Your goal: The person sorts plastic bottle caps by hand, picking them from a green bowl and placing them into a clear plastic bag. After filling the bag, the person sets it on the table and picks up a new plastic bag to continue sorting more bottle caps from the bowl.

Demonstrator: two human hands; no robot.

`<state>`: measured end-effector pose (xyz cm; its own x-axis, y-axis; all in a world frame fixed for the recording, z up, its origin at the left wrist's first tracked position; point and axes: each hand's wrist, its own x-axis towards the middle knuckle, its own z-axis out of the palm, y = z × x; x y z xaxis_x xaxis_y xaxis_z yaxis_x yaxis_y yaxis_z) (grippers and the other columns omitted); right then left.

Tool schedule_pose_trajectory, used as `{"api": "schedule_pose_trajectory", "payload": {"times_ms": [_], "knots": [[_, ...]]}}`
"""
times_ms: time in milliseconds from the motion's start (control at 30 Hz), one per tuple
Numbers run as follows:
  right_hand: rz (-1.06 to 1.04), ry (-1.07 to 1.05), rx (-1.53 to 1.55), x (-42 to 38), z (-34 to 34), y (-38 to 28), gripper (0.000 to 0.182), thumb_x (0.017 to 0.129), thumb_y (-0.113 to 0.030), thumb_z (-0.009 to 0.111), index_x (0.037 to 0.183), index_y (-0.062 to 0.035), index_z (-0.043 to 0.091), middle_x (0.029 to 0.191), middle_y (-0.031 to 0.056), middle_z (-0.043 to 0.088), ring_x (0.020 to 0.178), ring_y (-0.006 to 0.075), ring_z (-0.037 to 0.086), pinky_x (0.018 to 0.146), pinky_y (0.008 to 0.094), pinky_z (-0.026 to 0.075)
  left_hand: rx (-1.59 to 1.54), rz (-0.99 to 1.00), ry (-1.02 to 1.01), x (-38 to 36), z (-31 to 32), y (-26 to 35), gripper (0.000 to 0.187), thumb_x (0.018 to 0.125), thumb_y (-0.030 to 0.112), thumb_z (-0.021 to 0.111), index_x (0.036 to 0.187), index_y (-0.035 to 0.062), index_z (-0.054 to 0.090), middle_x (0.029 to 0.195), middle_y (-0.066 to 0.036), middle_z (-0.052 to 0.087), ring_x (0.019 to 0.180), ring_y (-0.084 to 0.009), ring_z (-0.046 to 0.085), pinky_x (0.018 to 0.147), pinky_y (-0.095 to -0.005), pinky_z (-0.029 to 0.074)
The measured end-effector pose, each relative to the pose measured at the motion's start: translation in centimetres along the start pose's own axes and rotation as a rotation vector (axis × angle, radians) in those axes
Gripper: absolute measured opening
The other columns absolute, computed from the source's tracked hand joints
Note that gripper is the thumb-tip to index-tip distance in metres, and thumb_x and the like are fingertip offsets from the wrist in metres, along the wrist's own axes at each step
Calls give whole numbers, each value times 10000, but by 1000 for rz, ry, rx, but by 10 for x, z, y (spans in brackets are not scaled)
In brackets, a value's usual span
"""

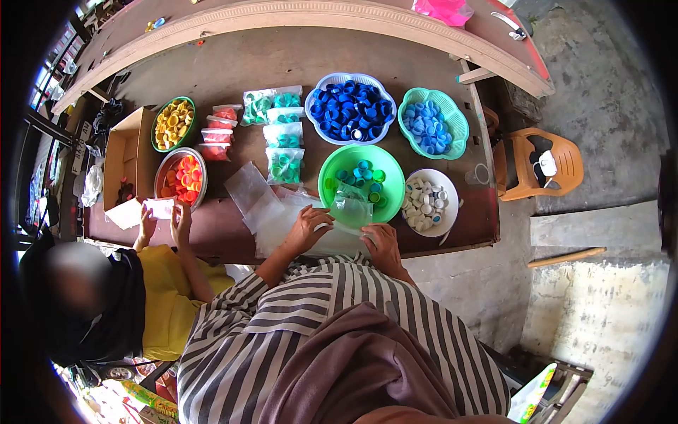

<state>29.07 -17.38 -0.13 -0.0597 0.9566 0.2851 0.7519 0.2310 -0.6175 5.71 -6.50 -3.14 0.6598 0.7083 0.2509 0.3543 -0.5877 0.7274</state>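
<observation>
My left hand (309, 227) pinches the left side of a clear plastic bag (351, 209), and my right hand (383, 247) has its fingers closed at the bag's right corner. The bag lies over the front of a light green basin (329, 169) that holds teal and green bottle caps (361, 172). Whether any caps are inside the bag I cannot make out. Under and beside my left hand are flat empty plastic bags (277, 225). A white bowl of white caps (424, 203) stands just right of the basin.
Behind are baskets of dark blue caps (352, 106) and light blue caps (427, 127). Filled bags of green caps (284, 165) and red caps (215, 151) lie left. Further left are yellow caps (174, 124), orange caps (185, 179), a cardboard box (126, 162) and a co-worker's hands (181, 225).
</observation>
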Motion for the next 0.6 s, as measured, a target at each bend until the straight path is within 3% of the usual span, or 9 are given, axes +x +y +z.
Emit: {"api": "schedule_pose_trajectory", "payload": {"times_ms": [233,300,433,500,600], "knots": [[279,135,139,1,15,5,182,875,-137,659,1024,-59,589,978,105,652,899,284,599,840,398,402,-71,-230,52,-2,13,-8,178,836,163,713,941,60,614,974,-51,695,1017,-216,634,877,-461,419],[287,161,102,3,18,6,176,874,-137,660,1013,-60,584,960,103,654,870,281,598,820,399,399,-311,-316,224,-2,25,-10,163,857,143,688,945,54,583,896,-50,697,895,-239,645,799,-455,435],[277,131,5,10,18,5,189,843,-130,688,1002,-83,596,864,68,639,809,267,588,760,397,392,-266,-234,275,3,29,-9,164,855,108,675,945,54,549,841,-64,686,796,-265,634,757,-430,453],[263,121,-41,13,16,3,193,828,-139,704,987,-91,606,840,55,636,819,266,586,757,395,392,-88,-128,229,4,25,-5,157,829,86,685,954,53,596,822,-81,674,791,-282,628,745,-397,464],[247,106,-102,17,12,-5,210,790,-159,737,959,-105,623,835,36,632,858,263,578,761,397,391,-102,-145,118,8,13,1,189,783,50,703,964,47,648,820,-102,656,810,-293,619,738,-395,478]]}}
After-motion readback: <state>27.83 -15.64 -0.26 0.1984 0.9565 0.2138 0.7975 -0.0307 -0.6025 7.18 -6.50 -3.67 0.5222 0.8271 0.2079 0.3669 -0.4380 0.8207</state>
